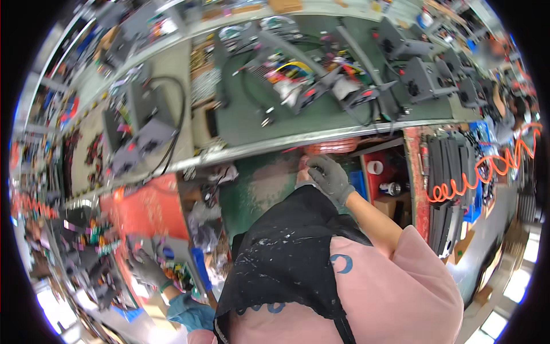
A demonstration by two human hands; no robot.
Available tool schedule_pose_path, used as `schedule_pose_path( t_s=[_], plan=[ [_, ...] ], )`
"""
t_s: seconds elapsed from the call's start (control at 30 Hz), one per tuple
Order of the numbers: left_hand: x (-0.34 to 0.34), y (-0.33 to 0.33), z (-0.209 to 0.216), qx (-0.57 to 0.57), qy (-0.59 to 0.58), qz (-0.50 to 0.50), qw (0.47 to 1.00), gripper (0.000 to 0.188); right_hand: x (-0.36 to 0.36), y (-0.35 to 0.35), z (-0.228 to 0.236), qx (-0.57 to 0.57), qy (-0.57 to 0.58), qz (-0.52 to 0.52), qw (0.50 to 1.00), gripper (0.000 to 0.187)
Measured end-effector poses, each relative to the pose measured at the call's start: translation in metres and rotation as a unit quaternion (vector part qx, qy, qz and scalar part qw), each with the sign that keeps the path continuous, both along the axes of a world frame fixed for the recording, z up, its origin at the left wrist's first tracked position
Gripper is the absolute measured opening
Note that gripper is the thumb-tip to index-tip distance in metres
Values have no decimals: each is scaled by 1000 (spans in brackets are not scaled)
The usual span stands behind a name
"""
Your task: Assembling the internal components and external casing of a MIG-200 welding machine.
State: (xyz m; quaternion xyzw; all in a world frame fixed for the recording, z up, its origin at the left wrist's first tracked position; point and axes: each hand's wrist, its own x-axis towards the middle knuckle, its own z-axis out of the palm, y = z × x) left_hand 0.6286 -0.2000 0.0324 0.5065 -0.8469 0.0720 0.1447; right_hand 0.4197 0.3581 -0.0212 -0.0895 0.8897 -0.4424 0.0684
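My right hand [332,179], in a grey glove, is in front of my black apron [281,246], just below the bench's front edge. Its fingers are curled at a small pinkish-red thing [303,165] whose kind I cannot make out. My left hand [148,269], also gloved, reaches out to the lower left, with a blue sleeve on the forearm. It is beside a grey metal housing [177,252] with coloured wires and parts in it. Blur hides how its fingers are placed and whether they touch anything.
Across the green-topped bench [240,123] lie grey housings [427,80] and wired assemblies [309,94]. Another housing with a black cable [182,109] sits at left. An orange coiled hose [467,178] hangs at right, before stacked dark panels [444,166]. A red shelf [395,166] stands below the bench.
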Motion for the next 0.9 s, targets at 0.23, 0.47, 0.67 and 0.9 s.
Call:
schedule_pose_path(
  t_s=[0.23, 0.47, 0.67, 0.9],
  plan=[
    [-257, 195, -104, 314, -7, -303, 900, 62, -53, 184, -13, 65, -52, -81, 993, 21],
    [-369, 284, -133, 231, -294, -217, 902, 98, -127, 248, -34, 192, 33, -278, 941, 25],
    [-371, 294, -136, 224, -288, -165, 916, 103, -112, 306, -40, 142, -307, -173, 925, 29],
    [-383, 293, -130, 109, -501, -321, 796, 84, -45, 411, -59, 517, -211, -322, 765, 52]
  ],
)
